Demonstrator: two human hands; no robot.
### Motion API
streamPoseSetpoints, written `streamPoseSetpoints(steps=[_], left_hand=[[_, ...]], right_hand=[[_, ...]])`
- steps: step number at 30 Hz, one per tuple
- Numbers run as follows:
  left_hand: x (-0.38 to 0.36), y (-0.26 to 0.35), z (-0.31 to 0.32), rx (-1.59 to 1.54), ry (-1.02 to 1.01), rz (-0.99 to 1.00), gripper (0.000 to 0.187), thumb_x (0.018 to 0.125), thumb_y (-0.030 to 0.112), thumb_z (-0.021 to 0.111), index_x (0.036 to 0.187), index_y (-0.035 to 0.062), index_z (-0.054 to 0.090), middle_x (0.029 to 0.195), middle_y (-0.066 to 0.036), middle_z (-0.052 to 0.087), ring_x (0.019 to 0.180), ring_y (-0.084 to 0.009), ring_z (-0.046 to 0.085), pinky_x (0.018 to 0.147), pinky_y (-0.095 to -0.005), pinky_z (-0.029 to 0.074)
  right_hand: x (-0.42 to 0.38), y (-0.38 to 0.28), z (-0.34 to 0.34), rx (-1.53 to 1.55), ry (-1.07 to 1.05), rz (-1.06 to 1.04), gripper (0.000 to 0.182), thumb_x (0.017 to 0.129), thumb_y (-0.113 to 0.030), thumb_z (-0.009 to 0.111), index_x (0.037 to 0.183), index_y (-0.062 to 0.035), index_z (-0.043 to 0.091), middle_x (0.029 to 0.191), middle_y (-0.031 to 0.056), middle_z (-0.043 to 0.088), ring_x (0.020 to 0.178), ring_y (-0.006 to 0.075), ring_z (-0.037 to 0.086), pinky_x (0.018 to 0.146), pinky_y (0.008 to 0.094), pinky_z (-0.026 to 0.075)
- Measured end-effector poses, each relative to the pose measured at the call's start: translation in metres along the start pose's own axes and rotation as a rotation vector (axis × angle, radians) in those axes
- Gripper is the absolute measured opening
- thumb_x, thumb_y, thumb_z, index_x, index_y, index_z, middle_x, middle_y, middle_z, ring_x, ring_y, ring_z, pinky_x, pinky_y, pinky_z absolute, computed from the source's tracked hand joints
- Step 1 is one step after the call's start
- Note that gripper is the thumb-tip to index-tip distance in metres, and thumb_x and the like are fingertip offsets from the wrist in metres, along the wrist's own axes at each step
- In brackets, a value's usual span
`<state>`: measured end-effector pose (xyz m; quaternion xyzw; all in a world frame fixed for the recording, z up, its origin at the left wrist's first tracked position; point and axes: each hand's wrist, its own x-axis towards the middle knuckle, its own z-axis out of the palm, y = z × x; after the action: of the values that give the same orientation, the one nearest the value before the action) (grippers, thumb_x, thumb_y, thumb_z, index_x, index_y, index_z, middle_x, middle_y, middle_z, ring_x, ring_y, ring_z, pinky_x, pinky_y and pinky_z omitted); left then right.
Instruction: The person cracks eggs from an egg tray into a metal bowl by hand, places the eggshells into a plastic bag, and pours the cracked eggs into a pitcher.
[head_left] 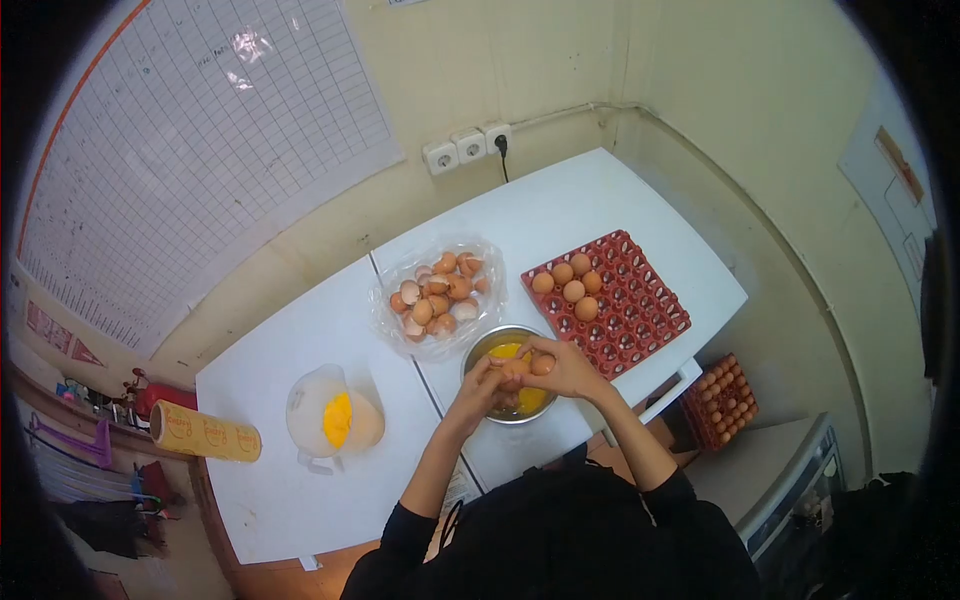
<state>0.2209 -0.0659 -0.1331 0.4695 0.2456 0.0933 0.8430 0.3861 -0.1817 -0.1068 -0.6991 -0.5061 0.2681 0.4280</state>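
Note:
Over a metal bowl (470, 355), my left hand (478, 392) and my right hand (568, 370) come together. Brown egg (515, 370) sits between them, with my left fingers curled round it and my right fingertips right at it. A second brown egg (543, 364) is tucked in my right hand. Yellow egg yolk (508, 350) shows in the bowl, partly hidden by my hands. Beyond the bowl lies a clear plastic bag (385, 318) full of broken eggshells (438, 303). To the right, a red egg tray (640, 320) carries several whole eggs (573, 290) at its far left corner.
A translucent pitcher (305, 405) with yellow contents stands left on the white tabletop (270, 505). A roll of printed wrap (208, 433) lies at the left edge. Another tray of eggs (725, 400) sits lower right, beyond a white handle (670, 390). Wall sockets (468, 147) are behind.

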Motion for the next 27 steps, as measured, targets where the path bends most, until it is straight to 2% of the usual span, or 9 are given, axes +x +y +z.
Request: streamPoseSetpoints(steps=[3, 8, 11, 15, 21, 23, 24, 26, 27], left_hand=[[-0.001, 0.000, -0.001, 0.054, 0.045, 0.027, 0.022, 0.092, 0.012, 0.057, 0.111, 0.0048, 0.049, 0.099, -0.011, 0.063, 0.082, -0.0181, 0.065, 0.067, -0.0283, 0.055], [-0.001, -0.001, 0.003, 0.113, 0.113, 0.133, 0.028, 0.091, 0.008, 0.058, 0.117, -0.0024, 0.056, 0.104, -0.014, 0.066, 0.085, -0.0199, 0.068, 0.068, -0.0294, 0.058], [0.001, -0.005, -0.002, 0.116, 0.135, 0.125, 0.032, 0.090, 0.008, 0.060, 0.120, -0.0030, 0.059, 0.098, -0.013, 0.068, 0.084, -0.0190, 0.068, 0.069, -0.0279, 0.057], [0.001, -0.004, 0.000, 0.136, 0.177, 0.127, 0.031, 0.088, 0.007, 0.062, 0.118, -0.0022, 0.062, 0.096, -0.012, 0.068, 0.083, -0.0164, 0.067, 0.072, -0.0256, 0.055], [0.000, 0.003, -0.004, 0.234, 0.250, 0.151, 0.036, 0.085, 0.004, 0.061, 0.122, 0.0009, 0.062, 0.101, -0.007, 0.068, 0.084, -0.0111, 0.064, 0.071, -0.0215, 0.052], [-0.002, 0.008, -0.008, 0.438, 0.112, 0.304, 0.044, 0.080, 0.002, 0.065, 0.123, 0.0027, 0.062, 0.107, -0.006, 0.066, 0.088, -0.0098, 0.062, 0.073, -0.0227, 0.052], [-0.005, 0.016, -0.006, 0.437, 0.113, 0.303, 0.044, 0.080, 0.002, 0.065, 0.123, 0.0027, 0.062, 0.107, -0.006, 0.066, 0.088, -0.0098, 0.062, 0.073, -0.0227, 0.052], [-0.015, 0.037, 0.003, 0.840, 0.077, 0.423, 0.048, 0.074, 0.001, 0.067, 0.122, 0.0039, 0.063, 0.113, -0.007, 0.064, 0.092, -0.0144, 0.063, 0.077, -0.0270, 0.052], [-0.017, 0.045, 0.005, 0.839, 0.076, 0.423, 0.048, 0.074, 0.001, 0.067, 0.122, 0.0039, 0.063, 0.113, -0.007, 0.064, 0.092, -0.0144, 0.063, 0.077, -0.0270, 0.052]], right_hand=[[-0.001, -0.001, 0.001, -0.014, 0.000, 0.016, 0.040, 0.070, -0.033, 0.080, 0.099, -0.0109, 0.065, 0.072, 0.0119, 0.061, 0.068, 0.0238, 0.063, 0.065, 0.0342, 0.049], [0.000, 0.003, 0.005, -0.009, 0.036, -0.062, 0.039, 0.070, -0.033, 0.080, 0.098, -0.0106, 0.066, 0.068, 0.0115, 0.059, 0.063, 0.0244, 0.062, 0.062, 0.0345, 0.049], [-0.001, 0.007, 0.006, -0.033, 0.060, -0.147, 0.038, 0.069, -0.032, 0.080, 0.097, -0.0100, 0.066, 0.067, 0.0128, 0.060, 0.061, 0.0262, 0.062, 0.059, 0.0342, 0.049], [-0.003, 0.000, 0.006, -0.117, 0.053, -0.110, 0.039, 0.069, -0.031, 0.080, 0.097, -0.0088, 0.066, 0.070, 0.0149, 0.063, 0.062, 0.0270, 0.064, 0.058, 0.0339, 0.050], [0.000, 0.008, 0.004, -0.043, 0.144, -0.183, 0.042, 0.067, -0.024, 0.079, 0.104, -0.0085, 0.067, 0.080, 0.0146, 0.068, 0.071, 0.0276, 0.067, 0.066, 0.0344, 0.054], [0.001, 0.007, -0.002, -0.105, 0.126, -0.341, 0.042, 0.068, -0.016, 0.075, 0.109, -0.0101, 0.067, 0.091, 0.0120, 0.068, 0.079, 0.0278, 0.068, 0.070, 0.0346, 0.055], [0.000, 0.003, -0.006, -0.104, 0.125, -0.340, 0.042, 0.068, -0.016, 0.075, 0.109, -0.0101, 0.067, 0.091, 0.0120, 0.068, 0.079, 0.0278, 0.068, 0.070, 0.0346, 0.055], [-0.003, -0.010, -0.017, -0.216, 0.062, -0.350, 0.042, 0.069, -0.010, 0.071, 0.111, -0.0125, 0.066, 0.100, 0.0091, 0.066, 0.084, 0.0283, 0.067, 0.071, 0.0354, 0.056], [-0.005, -0.017, -0.021, -0.216, 0.062, -0.350, 0.042, 0.069, -0.010, 0.071, 0.111, -0.0125, 0.066, 0.100, 0.0091, 0.066, 0.084, 0.0283, 0.067, 0.071, 0.0354, 0.056]])
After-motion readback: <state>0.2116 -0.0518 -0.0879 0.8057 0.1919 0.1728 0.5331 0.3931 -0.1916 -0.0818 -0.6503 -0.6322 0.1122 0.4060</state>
